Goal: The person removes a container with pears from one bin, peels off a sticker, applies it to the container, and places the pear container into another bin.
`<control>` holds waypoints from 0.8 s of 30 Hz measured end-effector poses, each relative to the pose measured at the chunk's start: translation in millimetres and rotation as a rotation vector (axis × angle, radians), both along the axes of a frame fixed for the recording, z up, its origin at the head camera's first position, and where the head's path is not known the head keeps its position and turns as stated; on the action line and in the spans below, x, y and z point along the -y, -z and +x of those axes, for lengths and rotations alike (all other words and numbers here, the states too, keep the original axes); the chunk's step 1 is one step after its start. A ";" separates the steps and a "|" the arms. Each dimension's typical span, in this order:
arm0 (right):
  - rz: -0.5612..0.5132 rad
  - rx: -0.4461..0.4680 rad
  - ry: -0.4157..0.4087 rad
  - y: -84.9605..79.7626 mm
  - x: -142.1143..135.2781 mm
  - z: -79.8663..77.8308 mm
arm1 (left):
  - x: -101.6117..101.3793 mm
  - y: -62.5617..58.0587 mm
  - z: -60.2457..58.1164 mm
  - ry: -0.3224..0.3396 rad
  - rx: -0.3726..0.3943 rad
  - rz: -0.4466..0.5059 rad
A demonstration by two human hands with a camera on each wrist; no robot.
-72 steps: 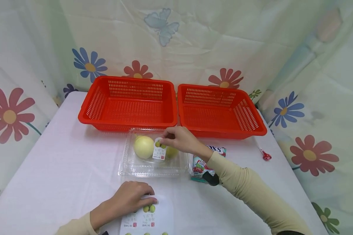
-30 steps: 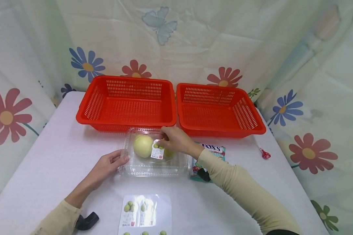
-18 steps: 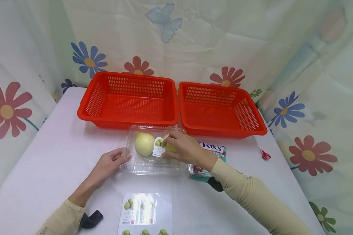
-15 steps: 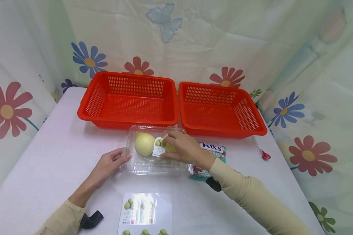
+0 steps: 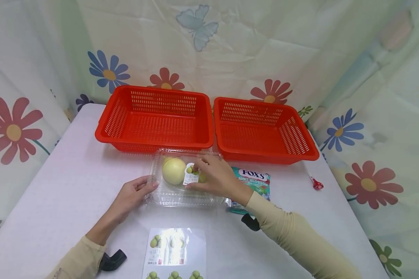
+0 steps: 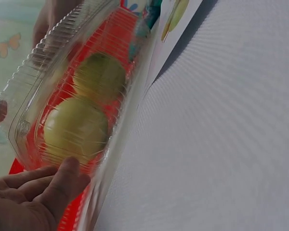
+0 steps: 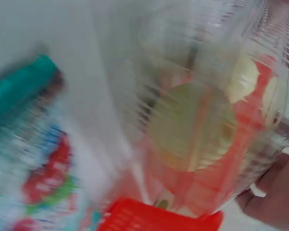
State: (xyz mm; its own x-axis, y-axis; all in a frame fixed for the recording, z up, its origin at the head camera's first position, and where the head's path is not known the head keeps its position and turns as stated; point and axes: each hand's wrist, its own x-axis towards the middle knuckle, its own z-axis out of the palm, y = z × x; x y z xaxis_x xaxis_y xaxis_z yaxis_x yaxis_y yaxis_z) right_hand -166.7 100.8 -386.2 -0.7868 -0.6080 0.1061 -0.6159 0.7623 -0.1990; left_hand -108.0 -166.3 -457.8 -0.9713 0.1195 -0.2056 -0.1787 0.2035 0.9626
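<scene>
A clear plastic clamshell container lies on the table with round pale green fruit inside. A second fruit shows in the left wrist view. My left hand holds the container's left edge, thumb against its side. Over the right half of the lid is my right hand, its thumb and fingertips spread at a white sticker with a fruit picture. The hand covers part of the sticker's right side. Blur in the right wrist view hides detail of the fingertips.
Two red plastic baskets stand side by side behind the container. A FOX'S candy bag lies right of it, partly under my right forearm. A lollipop is farther right. A sticker sheet lies at the front.
My left hand has gone from the sticker sheet to the container's left edge. My right hand has changed from pinching the sticker's top to spreading its fingers at the sticker on the lid.
</scene>
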 end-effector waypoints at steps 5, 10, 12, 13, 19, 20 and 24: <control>-0.237 0.000 -0.003 7.9 -25.1 8.6 | -4.5 1.2 -1.5 -0.003 -0.003 -0.011; -0.536 0.085 0.166 19.7 -55.4 22.6 | -9.0 2.5 -1.7 0.012 0.004 -0.002; -0.635 0.228 0.297 24.4 -65.3 29.4 | -9.5 1.3 -1.8 0.020 0.013 -0.003; -0.678 0.327 0.360 26.6 -68.8 32.5 | -9.2 0.0 -1.8 0.024 0.014 -0.009; -0.897 0.961 0.529 36.1 -68.4 37.0 | -1.6 -6.7 -1.2 0.040 0.027 -0.071; -0.920 1.017 0.536 36.4 -67.1 36.1 | -0.7 -6.4 -0.6 0.044 0.035 -0.076; -0.945 1.076 0.565 37.0 -61.7 34.8 | 3.0 -3.6 1.9 0.059 0.068 -0.061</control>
